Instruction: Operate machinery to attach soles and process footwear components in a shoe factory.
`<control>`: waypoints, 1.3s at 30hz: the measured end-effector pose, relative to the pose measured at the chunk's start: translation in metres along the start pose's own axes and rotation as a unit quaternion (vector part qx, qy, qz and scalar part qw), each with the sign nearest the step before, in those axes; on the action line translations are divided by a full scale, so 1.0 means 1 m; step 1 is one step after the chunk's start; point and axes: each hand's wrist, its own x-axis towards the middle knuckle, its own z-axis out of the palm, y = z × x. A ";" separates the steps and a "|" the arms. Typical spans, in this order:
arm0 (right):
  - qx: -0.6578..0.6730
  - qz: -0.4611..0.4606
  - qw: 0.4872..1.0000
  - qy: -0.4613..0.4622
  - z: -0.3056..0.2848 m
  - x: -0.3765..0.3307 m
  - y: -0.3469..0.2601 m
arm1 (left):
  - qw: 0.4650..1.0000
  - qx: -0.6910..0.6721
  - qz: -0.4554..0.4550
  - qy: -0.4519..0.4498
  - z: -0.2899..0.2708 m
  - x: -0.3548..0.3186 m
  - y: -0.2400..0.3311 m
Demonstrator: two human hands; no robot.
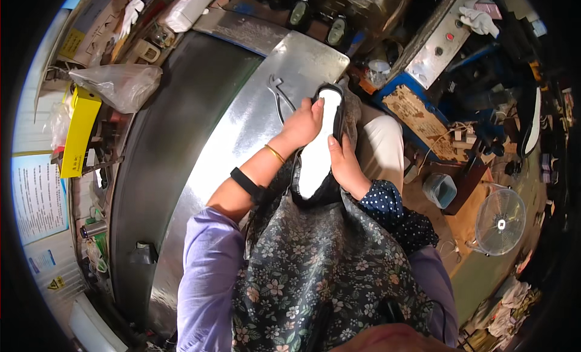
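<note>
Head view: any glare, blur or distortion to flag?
Head view: strong glare washes out part of the metal table; the shoe has a nearly blown-out white underside; fisheye curves the dark belt; corners go black; left hand and right hand look reasonably sharp.

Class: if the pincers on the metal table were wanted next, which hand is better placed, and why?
Probably the left hand: though both hold the shoe, it is nearer the pincers, while the right hand sits across the shoe.

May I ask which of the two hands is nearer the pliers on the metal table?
The left hand, with the gold bangle at its wrist, is nearer the pliers; the right hand is farther off, across the black-and-white shoe.
</note>
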 end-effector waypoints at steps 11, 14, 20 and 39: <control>0.076 -0.098 0.989 0.085 0.006 -0.003 0.028 | 0.976 0.048 0.149 0.151 0.036 -0.045 -0.028; 0.108 -0.072 0.991 0.043 -0.001 -0.007 0.025 | 0.954 -0.291 0.052 0.045 0.033 -0.068 -0.027; 0.022 -0.081 0.994 -0.066 -0.032 0.008 -0.026 | 0.859 -0.502 -0.040 -0.092 -0.003 -0.104 -0.021; -0.411 -0.060 0.706 0.574 -0.489 -0.042 -0.098 | 0.962 0.108 0.210 0.136 -0.023 -0.113 -0.057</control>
